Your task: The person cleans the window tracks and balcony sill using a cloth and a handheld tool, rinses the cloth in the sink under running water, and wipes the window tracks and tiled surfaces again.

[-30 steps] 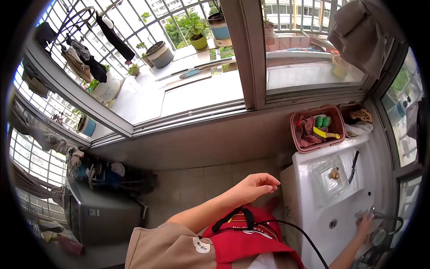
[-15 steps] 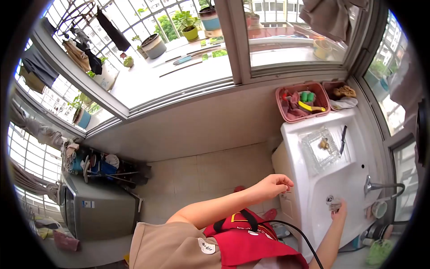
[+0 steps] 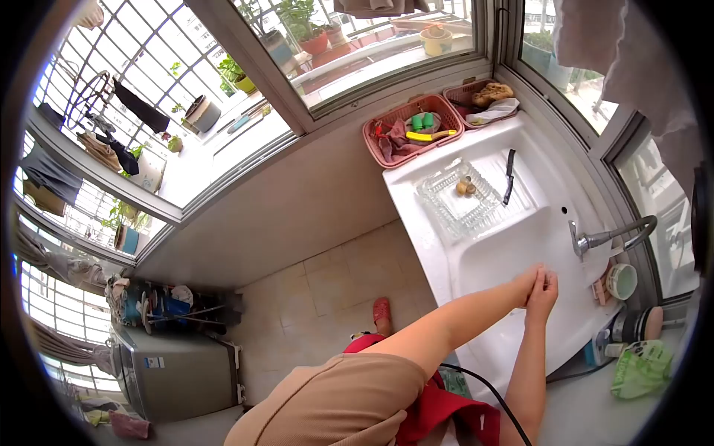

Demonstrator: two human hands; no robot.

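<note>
hands: left hand [image 3: 526, 281] + right hand [image 3: 544, 286] pressed palm to palm, holding nothing, over white sink [image 3: 491, 260]
handling: prob wet, slippery
faucet [image 3: 606, 238]: just beside, to the right
glass tray [image 3: 457, 199]: further back, looks fragile, grab by rim

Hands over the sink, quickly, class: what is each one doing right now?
Left hand: open, palm pressed against the right, holding nothing visible.
Right hand: open, against the left above the sink, holding nothing visible.
</note>
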